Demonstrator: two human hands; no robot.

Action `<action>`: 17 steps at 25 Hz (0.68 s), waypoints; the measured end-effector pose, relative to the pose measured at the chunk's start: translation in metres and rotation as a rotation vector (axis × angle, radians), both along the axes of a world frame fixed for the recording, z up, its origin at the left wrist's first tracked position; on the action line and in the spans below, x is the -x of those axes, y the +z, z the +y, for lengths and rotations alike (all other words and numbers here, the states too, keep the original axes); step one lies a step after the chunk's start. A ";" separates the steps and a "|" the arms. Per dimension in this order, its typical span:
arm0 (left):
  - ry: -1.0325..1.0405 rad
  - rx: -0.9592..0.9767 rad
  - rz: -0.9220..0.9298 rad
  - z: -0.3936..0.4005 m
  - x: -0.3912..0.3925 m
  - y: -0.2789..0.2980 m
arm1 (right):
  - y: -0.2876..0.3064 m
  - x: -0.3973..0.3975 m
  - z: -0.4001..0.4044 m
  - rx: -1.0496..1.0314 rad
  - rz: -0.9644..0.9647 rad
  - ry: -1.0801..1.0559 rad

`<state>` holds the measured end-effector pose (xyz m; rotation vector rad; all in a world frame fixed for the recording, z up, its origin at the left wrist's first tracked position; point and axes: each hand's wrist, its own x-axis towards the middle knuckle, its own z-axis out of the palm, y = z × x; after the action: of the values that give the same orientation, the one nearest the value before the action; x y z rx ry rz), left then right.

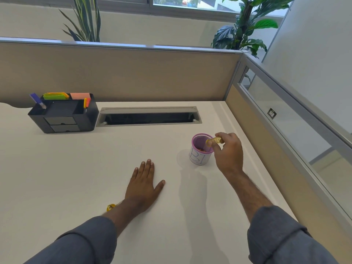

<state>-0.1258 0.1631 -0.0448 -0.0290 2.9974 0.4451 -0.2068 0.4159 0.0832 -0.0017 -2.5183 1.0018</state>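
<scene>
Yellow clip (pixel 216 140), perhaps, over purple cup (pixel 199 157)

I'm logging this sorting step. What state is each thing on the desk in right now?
Purple mesh cup: upright, open-topped, small items inside.
Right hand: pinches small yellow piece above the cup's mouth.
Left hand: flat on the desk, holding nothing.
Black organizer: upright, both drawers shut.
Cable hatch: open, dark inside.
</scene>
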 end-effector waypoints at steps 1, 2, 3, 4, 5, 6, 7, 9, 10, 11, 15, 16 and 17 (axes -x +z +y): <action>-0.008 0.002 -0.014 -0.001 0.001 0.002 | 0.001 -0.001 -0.001 0.039 0.000 0.003; -0.011 -0.002 -0.029 -0.001 0.002 0.004 | 0.000 -0.001 -0.001 0.107 -0.011 0.000; -0.012 -0.013 -0.049 -0.002 0.003 0.007 | 0.000 -0.003 -0.002 0.217 -0.038 -0.021; -0.016 -0.030 -0.068 -0.004 0.003 0.011 | 0.002 -0.004 -0.003 0.374 -0.082 -0.064; -0.017 -0.055 -0.079 -0.005 0.003 0.014 | 0.003 -0.006 -0.003 0.563 -0.139 -0.114; -0.019 -0.079 -0.077 -0.007 0.003 0.018 | 0.004 -0.008 -0.003 0.753 -0.198 -0.154; -0.024 -0.097 -0.072 -0.008 0.002 0.022 | 0.005 -0.010 -0.003 0.912 -0.260 -0.184; -0.040 -0.120 -0.048 -0.009 0.000 0.029 | 0.008 -0.017 -0.003 1.143 -0.384 -0.202; -0.048 -0.131 -0.032 -0.009 -0.002 0.034 | 0.009 -0.019 -0.004 1.239 -0.428 -0.188; -0.054 -0.139 -0.013 -0.009 -0.003 0.037 | 0.010 -0.023 -0.005 1.326 -0.457 -0.161; -0.046 -0.117 0.002 -0.017 -0.009 0.057 | 0.007 -0.034 -0.013 1.479 -0.531 -0.007; -0.046 -0.068 -0.027 -0.023 -0.010 0.064 | 0.005 -0.037 -0.017 1.498 -0.533 0.036; -0.047 -0.009 -0.065 -0.031 -0.013 0.071 | 0.003 -0.040 -0.021 1.521 -0.534 0.071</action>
<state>-0.1125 0.1321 0.0260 0.0276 2.9252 0.4438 -0.1665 0.3951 0.0865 -0.6746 -1.4360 2.8971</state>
